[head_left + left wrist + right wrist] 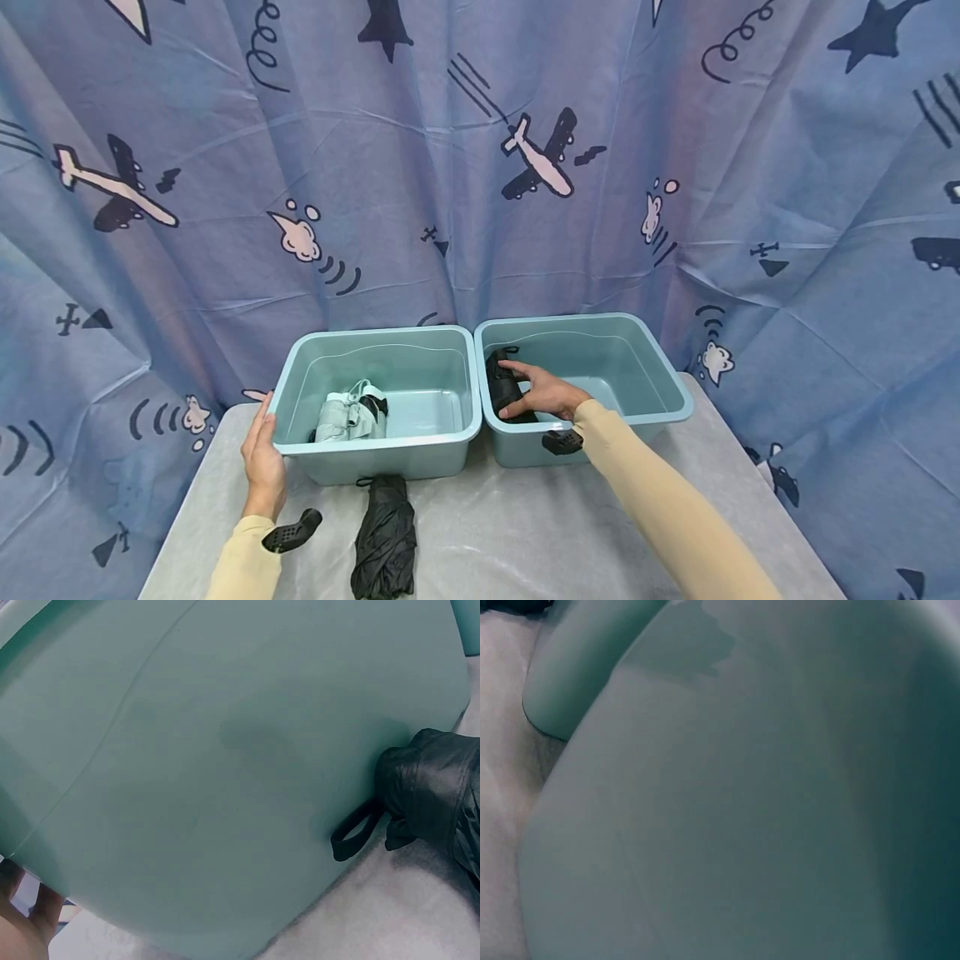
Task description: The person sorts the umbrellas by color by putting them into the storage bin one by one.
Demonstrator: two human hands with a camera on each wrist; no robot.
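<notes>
In the head view my right hand [543, 393] reaches into the right bin [585, 452], its thumb and fingers round a black folded umbrella [504, 385] with a wrist loop. That umbrella lies along the bin's left wall. My left hand [264, 458] rests against the outer left side of the left bin [390, 461], fingers straight along the rim. Inside this bin sit pale green rolled bundles [348, 419] with white ends, a cord and a black strap. The right wrist view shows only bin wall; the right hand is hidden there.
Another black folded umbrella [385, 537] lies on the grey-covered table [480, 542] in front of the left bin, its loop end against the wall. Both bins stand side by side, rims nearly touching. A blue patterned curtain [450, 208] hangs behind them.
</notes>
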